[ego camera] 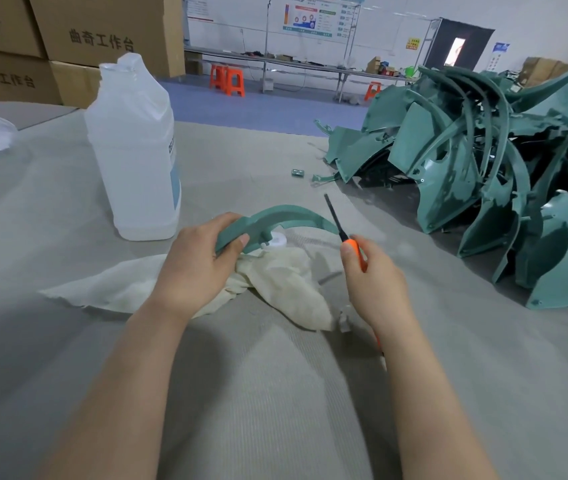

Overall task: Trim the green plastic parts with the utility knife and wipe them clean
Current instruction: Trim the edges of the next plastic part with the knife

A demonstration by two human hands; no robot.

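Note:
My left hand grips the near end of a curved green plastic part, which arcs to the right just above the table. My right hand holds an orange utility knife. Its dark blade points up and away, next to the part's right end. A cream cloth lies crumpled on the table under both hands. A small white cap sits beside the cloth, under the arc of the part.
A large translucent plastic bottle stands left of the hands. A big heap of green plastic parts fills the right side of the grey table. One small green scrap lies near the heap. Cardboard boxes are stacked at back left.

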